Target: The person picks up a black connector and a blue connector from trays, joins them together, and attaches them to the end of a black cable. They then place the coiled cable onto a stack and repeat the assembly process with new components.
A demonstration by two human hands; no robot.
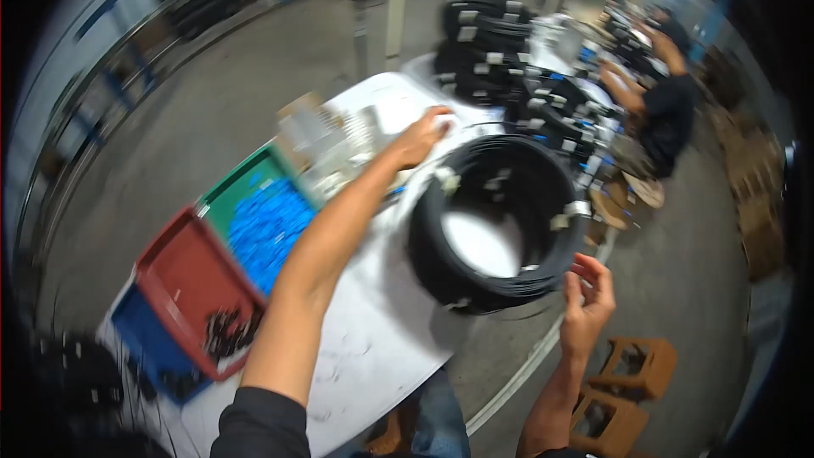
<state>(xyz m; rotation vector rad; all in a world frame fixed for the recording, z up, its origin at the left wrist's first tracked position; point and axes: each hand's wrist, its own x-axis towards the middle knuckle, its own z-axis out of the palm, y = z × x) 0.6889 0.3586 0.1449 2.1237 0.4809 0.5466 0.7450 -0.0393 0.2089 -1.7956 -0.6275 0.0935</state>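
Observation:
A large coil of black tubing (428, 242), tied with white bands, rests on the white table in the middle of the head view. My left hand (419, 139) reaches past the coil's upper left side, fingers curled together. What it holds, if anything, I cannot tell. A thin black strand (485, 125) arcs over the coil's top edge near that hand. At the coil's lower right, my right hand (587, 309) has its fingers bent and apart from the thumb, fingertips close to the outer edge.
Left on the white table (373, 356) are a green bin (242, 176) of blue pieces, a red bin (182, 259) with dark pieces and a blue bin (140, 335). Stacked black coils (479, 55) stand behind. A person (666, 114) works at right, above orange stools (649, 369).

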